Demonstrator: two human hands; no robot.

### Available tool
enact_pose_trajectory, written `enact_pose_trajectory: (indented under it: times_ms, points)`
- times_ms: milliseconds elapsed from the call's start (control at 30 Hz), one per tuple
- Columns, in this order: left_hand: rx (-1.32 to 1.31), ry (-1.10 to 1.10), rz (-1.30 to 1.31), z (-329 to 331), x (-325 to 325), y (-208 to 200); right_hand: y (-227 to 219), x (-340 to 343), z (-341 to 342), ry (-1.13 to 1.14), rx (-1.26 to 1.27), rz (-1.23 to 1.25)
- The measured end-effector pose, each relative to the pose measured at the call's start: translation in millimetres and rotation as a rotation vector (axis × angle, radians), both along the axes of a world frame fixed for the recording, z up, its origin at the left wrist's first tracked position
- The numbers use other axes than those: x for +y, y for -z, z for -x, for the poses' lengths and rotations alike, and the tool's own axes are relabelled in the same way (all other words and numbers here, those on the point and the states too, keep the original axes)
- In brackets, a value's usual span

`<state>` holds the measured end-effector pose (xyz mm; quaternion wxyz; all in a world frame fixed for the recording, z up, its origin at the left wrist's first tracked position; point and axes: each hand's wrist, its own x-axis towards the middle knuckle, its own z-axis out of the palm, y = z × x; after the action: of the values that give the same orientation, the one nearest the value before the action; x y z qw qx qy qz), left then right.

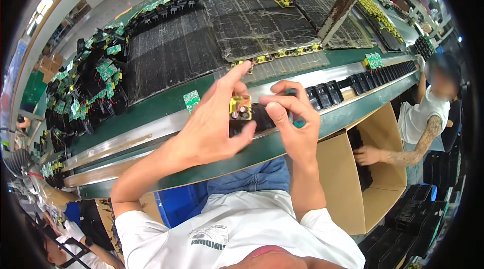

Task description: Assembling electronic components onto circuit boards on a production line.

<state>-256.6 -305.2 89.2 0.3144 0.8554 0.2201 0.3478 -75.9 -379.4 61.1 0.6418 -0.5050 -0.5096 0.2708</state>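
My left hand (pixel 214 120) reaches over the line with its index finger stretched up and its thumb spread low, both slightly blurred. Between them, close against the curled middle fingers, is a small circuit board (pixel 241 108) with yellow and round dark parts; whether those fingers touch it is hidden. My right hand (pixel 297 125) is closed around a teal-handled tool (pixel 299 123), its working end out of sight behind the fingers. Black plastic cases (pixel 263 117) stand in the line below and between my hands. A loose green circuit board (pixel 191 100) lies left of my left hand.
More black cases (pixel 375 81) run along the metal rail to the right. A heap of wired green boards (pixel 103 70) covers the left bench. Dark mats (pixel 257 19) lie beyond, beside a rusty post (pixel 348 4). At right, a co-worker's hand (pixel 368 155) reaches into a cardboard box (pixel 343 183).
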Motion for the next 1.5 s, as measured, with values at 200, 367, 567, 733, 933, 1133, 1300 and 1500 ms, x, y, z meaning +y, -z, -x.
enact_pose_trajectory:
  times_ms: [200,367,567,733,933,1133,1300,1500]
  points:
    - [0.213,-0.176,-0.368,11,-4,10,-4,4,32,0.093,-0.449,-0.149]
    - [0.293,-0.239,-0.557,9,-4,10,4,3,42,0.203,-0.431,-0.197]
    - [0.255,-0.284,-0.878,18,9,12,0,8,35,0.047,-0.307,-0.154]
    - [0.139,-0.025,-0.556,35,12,12,-4,3,27,-0.213,0.004,-0.051]
    - [-0.213,0.106,0.28,38,-5,5,2,9,36,-0.019,-0.131,-0.239]
    - [-0.142,-0.015,0.24,51,3,-2,5,17,38,0.005,-0.344,-0.297]
    - [0.052,-0.054,0.117,73,9,23,13,32,63,-0.242,0.303,-0.215]
    - [0.297,-0.097,-0.355,84,18,62,60,31,66,-0.272,0.689,-0.126]
